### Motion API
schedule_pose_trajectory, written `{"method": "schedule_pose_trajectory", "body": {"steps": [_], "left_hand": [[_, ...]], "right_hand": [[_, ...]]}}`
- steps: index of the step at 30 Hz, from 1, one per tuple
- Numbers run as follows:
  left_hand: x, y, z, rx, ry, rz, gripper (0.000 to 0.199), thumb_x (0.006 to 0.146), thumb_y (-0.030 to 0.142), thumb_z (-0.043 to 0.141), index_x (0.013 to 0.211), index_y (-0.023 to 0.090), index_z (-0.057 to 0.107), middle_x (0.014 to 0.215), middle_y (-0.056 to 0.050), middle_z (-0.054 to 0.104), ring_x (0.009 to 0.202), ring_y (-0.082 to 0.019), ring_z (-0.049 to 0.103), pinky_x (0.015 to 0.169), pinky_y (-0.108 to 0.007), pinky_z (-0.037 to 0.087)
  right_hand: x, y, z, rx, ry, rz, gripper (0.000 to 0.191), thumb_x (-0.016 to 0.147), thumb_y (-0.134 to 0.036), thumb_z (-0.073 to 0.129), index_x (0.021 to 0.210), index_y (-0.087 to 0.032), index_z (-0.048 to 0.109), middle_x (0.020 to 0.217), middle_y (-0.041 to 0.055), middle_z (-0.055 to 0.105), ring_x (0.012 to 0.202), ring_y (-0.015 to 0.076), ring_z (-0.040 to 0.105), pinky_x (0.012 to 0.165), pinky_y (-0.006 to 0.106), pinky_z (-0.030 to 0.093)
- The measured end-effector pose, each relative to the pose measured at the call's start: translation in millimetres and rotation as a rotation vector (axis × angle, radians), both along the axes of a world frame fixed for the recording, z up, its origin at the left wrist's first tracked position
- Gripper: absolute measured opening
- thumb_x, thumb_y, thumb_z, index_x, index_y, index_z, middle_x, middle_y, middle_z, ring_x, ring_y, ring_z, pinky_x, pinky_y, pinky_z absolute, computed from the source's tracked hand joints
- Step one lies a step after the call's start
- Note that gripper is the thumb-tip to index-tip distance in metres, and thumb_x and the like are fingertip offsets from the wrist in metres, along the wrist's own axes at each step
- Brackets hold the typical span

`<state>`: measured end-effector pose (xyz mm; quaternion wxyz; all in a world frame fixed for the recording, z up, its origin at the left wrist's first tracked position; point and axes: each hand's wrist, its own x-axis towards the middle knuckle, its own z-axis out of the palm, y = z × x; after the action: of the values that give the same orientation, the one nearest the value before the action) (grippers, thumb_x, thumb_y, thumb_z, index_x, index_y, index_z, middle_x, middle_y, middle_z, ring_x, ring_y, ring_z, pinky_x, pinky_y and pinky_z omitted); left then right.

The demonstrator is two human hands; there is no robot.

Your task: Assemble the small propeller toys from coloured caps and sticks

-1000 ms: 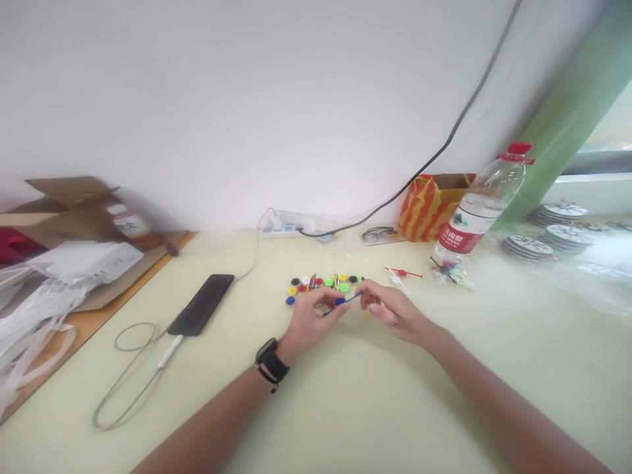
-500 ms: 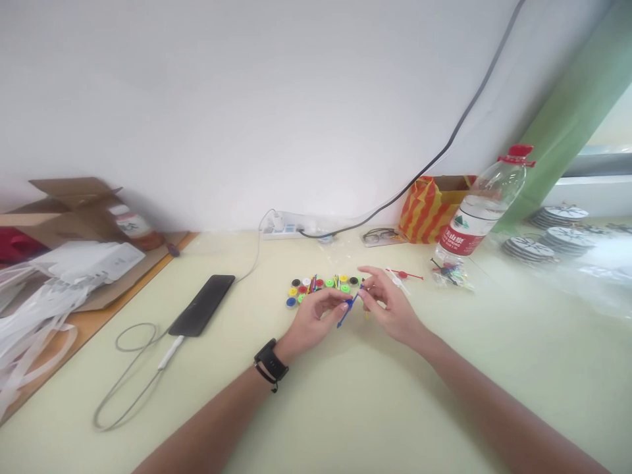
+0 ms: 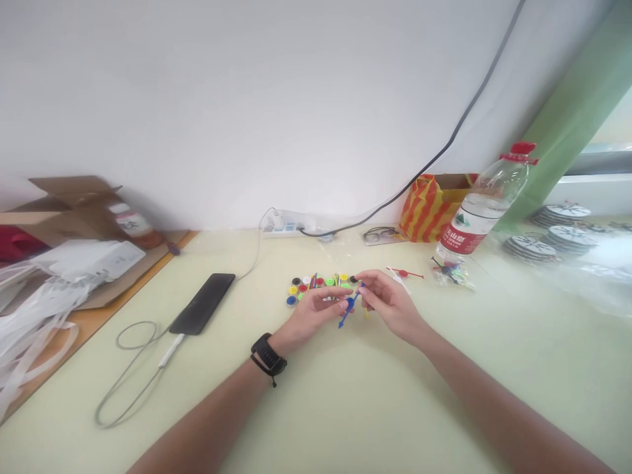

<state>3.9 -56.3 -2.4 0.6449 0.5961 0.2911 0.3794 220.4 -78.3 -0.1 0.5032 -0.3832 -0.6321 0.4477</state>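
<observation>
A blue plastic arrow spinner [image 3: 350, 305], a thin pointer with a round disc in its middle, is held between my hands above the table. My right hand [image 3: 390, 306] pinches its upper end between thumb and fingers. My left hand [image 3: 311, 319] has thumb and fingers at the disc, gripping its left side. The arrowhead points down toward me. Just behind my hands are several small round coloured pieces [image 3: 303, 289] and thin coloured sticks [image 3: 313, 282], partly hidden by my fingers. Beyond my right hand lie a red arrow spinner [image 3: 403, 272] and a white one [image 3: 401, 281].
At the right, a large water bottle [image 3: 464, 240] stands by a bag of small parts [image 3: 451, 273] and a striped bag [image 3: 422, 209]. Stacked discs [image 3: 528, 248] are farther right. A phone [image 3: 202, 305] with a cable lies left, near a cardboard box [image 3: 74, 194]. A power strip [image 3: 284, 230] sits by the wall.
The blue arrow spinner has turned slightly, so more of its disc shows. My right fingers have curled closer around its upper end. My left hand has shifted a little.
</observation>
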Motion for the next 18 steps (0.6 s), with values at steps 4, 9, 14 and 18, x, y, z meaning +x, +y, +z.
{"method": "schedule_pose_trajectory", "body": {"steps": [4, 9, 14, 18], "left_hand": [[0.4, 1.1, -2.1, -0.036, -0.044, -0.009, 0.025, 0.082, 0.026, 0.085, 0.104, 0.018, 0.076, 0.111, -0.008, 0.073, 0.101, -0.019, 0.069, 0.092, -0.033, 0.054], [1.2, 4.2, -3.4, -0.033, -0.078, 0.109, 0.025, 0.081, 0.030, 0.086, 0.101, 0.018, 0.078, 0.097, -0.005, 0.073, 0.087, -0.016, 0.070, 0.083, -0.030, 0.057], [0.1, 6.5, -4.5, -0.017, -0.088, 0.130, 0.028, 0.082, 0.031, 0.085, 0.105, 0.017, 0.079, 0.098, -0.007, 0.076, 0.085, -0.016, 0.070, 0.080, -0.030, 0.058], [-0.1, 7.1, -5.6, -0.013, -0.087, 0.141, 0.027, 0.081, 0.030, 0.086, 0.104, 0.017, 0.080, 0.095, -0.007, 0.076, 0.083, -0.016, 0.071, 0.079, -0.030, 0.058]], "right_hand": [[-1.5, -1.8, 0.7, 0.028, -0.074, -0.078, 0.027, 0.098, -0.039, 0.061, 0.121, -0.024, 0.061, 0.107, 0.0060, 0.064, 0.080, 0.0163, 0.064, 0.069, 0.031, 0.053], [0.3, -4.3, 2.6, 0.171, -0.193, -0.144, 0.021, 0.100, -0.037, 0.057, 0.113, -0.023, 0.066, 0.087, 0.0026, 0.062, 0.069, 0.0151, 0.056, 0.062, 0.029, 0.048], [-1.1, -8.0, 2.5, 0.130, -0.200, -0.047, 0.048, 0.103, -0.040, 0.052, 0.149, -0.029, 0.047, 0.094, 0.0020, 0.059, 0.068, 0.0146, 0.055, 0.063, 0.030, 0.048], [-2.2, -9.4, 4.5, 0.060, -0.151, -0.045, 0.039, 0.102, -0.048, 0.052, 0.134, -0.027, 0.058, 0.092, 0.0011, 0.058, 0.065, 0.0137, 0.050, 0.061, 0.030, 0.045]]}}
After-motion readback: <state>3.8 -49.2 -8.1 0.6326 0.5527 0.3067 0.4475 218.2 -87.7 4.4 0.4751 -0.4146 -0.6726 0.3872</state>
